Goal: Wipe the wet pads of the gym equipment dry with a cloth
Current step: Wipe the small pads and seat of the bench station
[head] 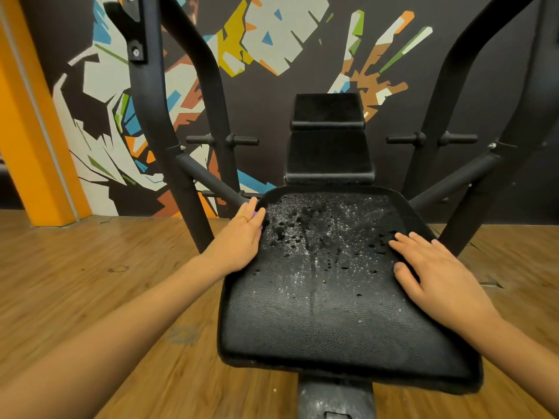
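Wooden floor (99,267), mural wall (272,40), wet seat pad (326,297)

Purple thing (256,214) — mostly under fingers (246,209)

Seat pad (332,316): black leather-look cover, pebbled grain, matt where dry. Far half beaded with water drops; wet patches glossy, darker.
Back pads (329,158): black, smoother than seat pad, matt, faint pale speckling.
Frame tubes (151,116): metal, black coat, matt, fine texture.
Pegs (242,140): black, matt; material unclear.
Seat post (335,400): dark metal, pale specks on surface.
Floor (75,282): wood-look planks, visible grain, low sheen, scuff marks.
Wall (272,86): flat paint, matt, multicolour mural.
Pillar (33,146): orange paint, smooth.
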Available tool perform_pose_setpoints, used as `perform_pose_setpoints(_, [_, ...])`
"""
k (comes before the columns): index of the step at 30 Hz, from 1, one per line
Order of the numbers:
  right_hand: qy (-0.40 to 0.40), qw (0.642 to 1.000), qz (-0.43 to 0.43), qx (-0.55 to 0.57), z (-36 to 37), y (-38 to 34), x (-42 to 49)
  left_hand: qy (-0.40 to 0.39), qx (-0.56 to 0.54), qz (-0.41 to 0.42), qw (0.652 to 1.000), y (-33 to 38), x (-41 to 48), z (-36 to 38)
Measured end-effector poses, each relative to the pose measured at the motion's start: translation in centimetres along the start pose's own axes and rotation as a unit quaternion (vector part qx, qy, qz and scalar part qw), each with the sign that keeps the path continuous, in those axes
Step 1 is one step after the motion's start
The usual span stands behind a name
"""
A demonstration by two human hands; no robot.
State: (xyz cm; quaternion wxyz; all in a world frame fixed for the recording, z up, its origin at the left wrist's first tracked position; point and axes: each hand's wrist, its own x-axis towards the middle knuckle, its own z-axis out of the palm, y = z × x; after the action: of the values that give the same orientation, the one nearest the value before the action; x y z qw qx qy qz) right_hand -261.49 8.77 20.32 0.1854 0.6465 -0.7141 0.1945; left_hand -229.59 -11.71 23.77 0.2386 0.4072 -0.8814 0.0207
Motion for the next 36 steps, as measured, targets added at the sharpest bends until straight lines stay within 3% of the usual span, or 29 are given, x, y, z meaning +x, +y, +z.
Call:
perform_pose_setpoints(11, [-0.008, 1.000, 0.002, 0.002, -0.5, -0.3, -0.1, 0.001, -0.024, -0.046, 0.999, 0.2, 4.1, 0.1])
perform_pose_setpoints(21, [-0.008, 1.000, 0.004, 0.011, -0.6, -0.4, -0.1, -0.036, -0.112, -0.074, 0.990, 0.6, -4.2, -1.1])
perform_pose_setpoints(27, [-0.010, 1.000, 0.007, 0.008, -0.5, -0.4, 0.0, 0.016, -0.112, -0.020, 0.993, -0.7, -2.1, -0.8])
perform_pose_setpoints(36, [-0.010, 1.000, 0.011, -0.002, -0.4, -0.4, 0.0, -0.039, -0.090, -0.047, 0.994, -1.6, 5.4, -0.1])
